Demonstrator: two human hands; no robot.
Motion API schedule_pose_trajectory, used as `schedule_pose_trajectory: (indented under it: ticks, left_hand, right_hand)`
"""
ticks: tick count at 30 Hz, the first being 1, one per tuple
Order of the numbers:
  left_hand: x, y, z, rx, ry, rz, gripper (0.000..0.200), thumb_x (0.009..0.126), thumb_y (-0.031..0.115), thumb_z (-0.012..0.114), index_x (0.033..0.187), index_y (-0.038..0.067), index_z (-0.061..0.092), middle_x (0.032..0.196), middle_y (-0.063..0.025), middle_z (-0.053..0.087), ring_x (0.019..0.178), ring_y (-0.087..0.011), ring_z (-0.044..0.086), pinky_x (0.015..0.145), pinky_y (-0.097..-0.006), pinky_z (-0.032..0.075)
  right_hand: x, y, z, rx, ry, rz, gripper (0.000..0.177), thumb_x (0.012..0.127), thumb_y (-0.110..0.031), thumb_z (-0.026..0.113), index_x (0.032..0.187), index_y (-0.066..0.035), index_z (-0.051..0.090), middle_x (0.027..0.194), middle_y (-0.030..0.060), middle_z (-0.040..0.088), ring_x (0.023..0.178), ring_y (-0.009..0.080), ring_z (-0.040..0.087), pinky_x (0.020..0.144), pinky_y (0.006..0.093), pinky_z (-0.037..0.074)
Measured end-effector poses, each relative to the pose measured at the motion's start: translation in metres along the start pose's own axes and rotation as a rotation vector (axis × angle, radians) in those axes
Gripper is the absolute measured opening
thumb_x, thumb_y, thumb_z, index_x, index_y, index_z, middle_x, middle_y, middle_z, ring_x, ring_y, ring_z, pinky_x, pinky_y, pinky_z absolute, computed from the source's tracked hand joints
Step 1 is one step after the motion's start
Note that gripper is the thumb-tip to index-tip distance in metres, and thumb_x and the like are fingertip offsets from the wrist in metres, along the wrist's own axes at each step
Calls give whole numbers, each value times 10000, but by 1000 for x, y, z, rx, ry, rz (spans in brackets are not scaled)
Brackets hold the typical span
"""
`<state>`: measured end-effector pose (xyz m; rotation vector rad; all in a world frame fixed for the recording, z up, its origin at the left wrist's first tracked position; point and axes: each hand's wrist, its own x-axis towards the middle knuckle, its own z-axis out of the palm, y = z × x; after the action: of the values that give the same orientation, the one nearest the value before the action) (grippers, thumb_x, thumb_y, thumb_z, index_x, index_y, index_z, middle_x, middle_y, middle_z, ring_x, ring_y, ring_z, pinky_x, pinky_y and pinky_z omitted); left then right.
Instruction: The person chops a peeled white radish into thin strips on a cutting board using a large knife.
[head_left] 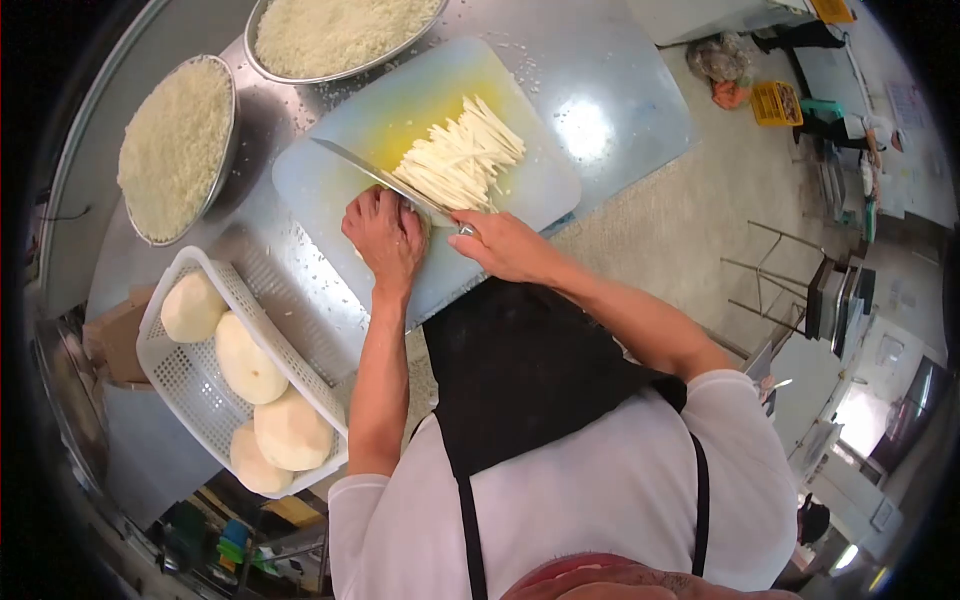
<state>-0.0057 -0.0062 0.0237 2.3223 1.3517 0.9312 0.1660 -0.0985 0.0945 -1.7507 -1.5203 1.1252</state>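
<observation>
A long knife (385, 178) lies across the cutting board (330, 220), its handle in my right hand (497, 245), whose fingers are closed round it. Curled beside the blade, my left hand (385, 235) presses on a pale piece of vegetable (422, 224) that is mostly hidden beneath the fingers. On the far side of the blade, a pile of thin pale strips (462, 155) rests on the board, over a yellow-stained area.
Two metal bowls of white shreds (178, 150) (335, 35) stand at the back left. A white basket (190, 385) with several peeled round vegetables (245, 358) is at the left. Far right are a yellow crate (776, 104), a metal stand and a person (868, 130).
</observation>
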Motion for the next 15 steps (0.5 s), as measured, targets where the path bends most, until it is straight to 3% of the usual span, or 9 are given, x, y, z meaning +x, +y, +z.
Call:
schedule_pose_trajectory:
  ticks: [5, 8, 13, 15]
  left_hand:
    - [0, -3, 3, -6, 9, -35, 291, 763, 123, 621, 1044, 66, 670, 1125, -118, 614, 1100, -344, 539, 960, -478, 382]
    - [-4, -4, -2, -25, -9, -21, 300, 751, 120, 616, 1041, 66, 669, 1118, -118, 617, 1093, -347, 544, 963, -478, 382]
    - [1, 0, 0, -36, 41, -2, 323, 743, 100, 614, 1060, 62, 662, 1126, -128, 626, 1087, -352, 553, 972, -477, 383]
    - [0, -1, 1, -34, 17, -15, 325, 744, 97, 618, 1065, 65, 663, 1122, -125, 621, 1091, -349, 548, 975, -480, 383]
  right_hand:
    - [-17, -30, -20, 31, -96, 124, 355, 988, -314, 614, 1006, 40, 615, 877, 311, 665, 875, 510, 649, 749, 546, 496]
    - [0, 8, 4, -22, -64, 46, 344, 987, -310, 614, 996, 34, 620, 875, 315, 661, 878, 520, 643, 760, 540, 500]
    - [-11, -21, -19, 34, -127, 129, 349, 999, -309, 606, 1084, 29, 623, 906, 315, 671, 898, 524, 642, 783, 548, 501]
    - [-10, -2, 1, -30, 4, -2, 382, 993, -320, 612, 1152, 26, 638, 913, 303, 685, 906, 508, 656, 804, 533, 514]
